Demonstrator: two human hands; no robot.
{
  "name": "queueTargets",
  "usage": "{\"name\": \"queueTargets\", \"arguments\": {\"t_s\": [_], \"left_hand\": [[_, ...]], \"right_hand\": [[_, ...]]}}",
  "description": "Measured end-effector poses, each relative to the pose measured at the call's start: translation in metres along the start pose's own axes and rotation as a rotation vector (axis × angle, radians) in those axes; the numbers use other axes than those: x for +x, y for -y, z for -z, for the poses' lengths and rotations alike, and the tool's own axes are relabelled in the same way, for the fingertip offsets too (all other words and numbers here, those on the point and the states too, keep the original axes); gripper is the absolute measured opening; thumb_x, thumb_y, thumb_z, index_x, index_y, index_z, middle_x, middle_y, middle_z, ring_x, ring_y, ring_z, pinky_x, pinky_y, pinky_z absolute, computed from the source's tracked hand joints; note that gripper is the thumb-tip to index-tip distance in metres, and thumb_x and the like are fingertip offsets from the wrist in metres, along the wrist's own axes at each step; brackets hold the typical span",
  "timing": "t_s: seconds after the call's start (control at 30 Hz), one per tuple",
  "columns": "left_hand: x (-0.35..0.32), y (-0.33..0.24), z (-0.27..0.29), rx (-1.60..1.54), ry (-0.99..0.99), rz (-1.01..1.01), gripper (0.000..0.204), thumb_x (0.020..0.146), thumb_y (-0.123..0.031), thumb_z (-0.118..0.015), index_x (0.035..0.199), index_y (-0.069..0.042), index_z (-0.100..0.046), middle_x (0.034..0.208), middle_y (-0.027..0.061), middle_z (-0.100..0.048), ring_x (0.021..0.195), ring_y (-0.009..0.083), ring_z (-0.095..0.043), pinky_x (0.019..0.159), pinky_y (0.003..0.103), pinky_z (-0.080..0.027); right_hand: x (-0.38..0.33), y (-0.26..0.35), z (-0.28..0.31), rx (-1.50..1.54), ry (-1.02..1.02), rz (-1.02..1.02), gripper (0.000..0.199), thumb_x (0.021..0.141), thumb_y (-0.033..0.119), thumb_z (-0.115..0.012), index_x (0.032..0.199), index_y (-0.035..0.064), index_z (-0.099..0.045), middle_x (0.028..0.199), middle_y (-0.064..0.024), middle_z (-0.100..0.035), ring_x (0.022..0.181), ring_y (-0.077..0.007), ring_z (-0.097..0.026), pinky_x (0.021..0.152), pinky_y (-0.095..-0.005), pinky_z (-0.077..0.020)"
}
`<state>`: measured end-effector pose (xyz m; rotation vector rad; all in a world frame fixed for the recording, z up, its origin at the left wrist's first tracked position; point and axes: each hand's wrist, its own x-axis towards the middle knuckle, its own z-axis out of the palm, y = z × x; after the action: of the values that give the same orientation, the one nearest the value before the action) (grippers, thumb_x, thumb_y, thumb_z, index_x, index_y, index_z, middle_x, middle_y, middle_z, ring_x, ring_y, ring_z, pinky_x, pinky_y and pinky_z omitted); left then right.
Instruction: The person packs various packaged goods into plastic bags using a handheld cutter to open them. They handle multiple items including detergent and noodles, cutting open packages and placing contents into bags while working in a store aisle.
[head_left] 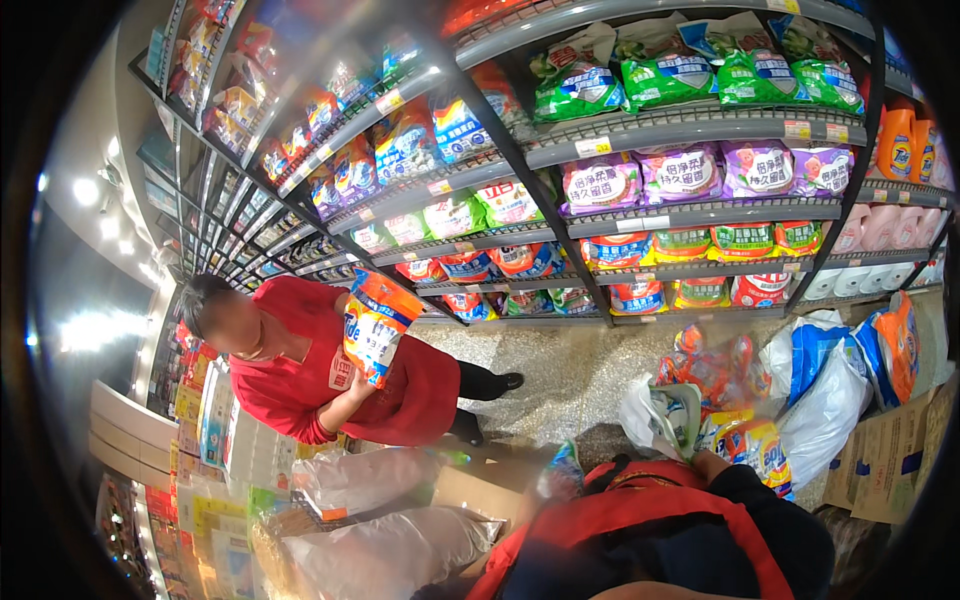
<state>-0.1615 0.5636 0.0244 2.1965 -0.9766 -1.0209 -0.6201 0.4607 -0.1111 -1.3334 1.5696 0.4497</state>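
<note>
My right hand (708, 466) shows only in part, at the end of a dark sleeve. It lies between an open white plastic bag (650, 418) and a yellow-and-orange detergent bag (752, 452); its fingers are hidden, so whether it grips either one I cannot tell. My left hand is out of sight. A blurred blue-green packet (562, 472) stands beside my red vest (640, 505). To the left, a person in a red top (300, 310) holds up an orange-and-white detergent bag (378, 325).
Shelves of bagged detergent (690, 228) line the aisle ahead. On the floor at the right are clear-wrapped orange packs (715, 365), a white sack (825, 420) and a cardboard box (895, 450). Large wrapped bundles (400, 550) and a carton (485, 490) lie at the left.
</note>
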Motion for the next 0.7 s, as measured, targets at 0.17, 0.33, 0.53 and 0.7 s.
{"name": "queueTargets", "arguments": {"t_s": [0.17, 0.33, 0.53, 0.7], "left_hand": [[-0.011, -0.039, -0.013, 0.192, 0.134, -0.008, 0.039, 0.085, -0.036, -0.048, 0.104, -0.003, -0.059, 0.095, 0.0137, -0.064, 0.085, 0.0285, -0.062, 0.073, 0.038, -0.051], [-0.039, -0.115, -0.005, 0.574, 0.278, -0.098, 0.036, 0.085, -0.034, -0.05, 0.104, -0.004, -0.059, 0.094, 0.014, -0.064, 0.085, 0.0291, -0.062, 0.073, 0.039, -0.05], [-0.05, -0.157, 0.003, 0.728, 0.341, -0.109, 0.034, 0.083, -0.031, -0.051, 0.103, -0.005, -0.059, 0.094, 0.0145, -0.064, 0.085, 0.0298, -0.061, 0.073, 0.04, -0.05], [-0.051, -0.16, 0.006, 0.778, 0.363, -0.107, 0.032, 0.082, -0.029, -0.053, 0.103, -0.006, -0.059, 0.094, 0.0148, -0.064, 0.086, 0.0304, -0.061, 0.073, 0.04, -0.05]], "right_hand": [[-0.001, 0.017, -0.011, 0.088, 0.022, 0.083, 0.053, 0.078, 0.047, -0.057, 0.108, 0.0039, -0.061, 0.116, -0.0208, -0.055, 0.11, -0.0358, -0.051, 0.089, -0.0385, -0.0423], [0.02, 0.014, -0.028, -0.12, 0.019, 0.097, 0.078, 0.07, 0.072, -0.048, 0.103, 0.004, -0.063, 0.105, -0.0207, -0.06, 0.102, -0.034, -0.056, 0.086, -0.0376, -0.0452], [0.06, -0.011, -0.069, -0.354, -0.075, 0.264, 0.038, 0.078, 0.039, -0.054, 0.095, 0.0063, -0.067, 0.093, -0.0157, -0.065, 0.087, -0.0301, -0.062, 0.076, -0.037, -0.0494], [0.064, -0.018, -0.088, -0.321, -0.189, 0.265, 0.025, 0.076, 0.025, -0.055, 0.088, 0.0077, -0.068, 0.089, -0.0124, -0.066, 0.08, -0.0296, -0.064, 0.07, -0.0378, -0.0501]]}}
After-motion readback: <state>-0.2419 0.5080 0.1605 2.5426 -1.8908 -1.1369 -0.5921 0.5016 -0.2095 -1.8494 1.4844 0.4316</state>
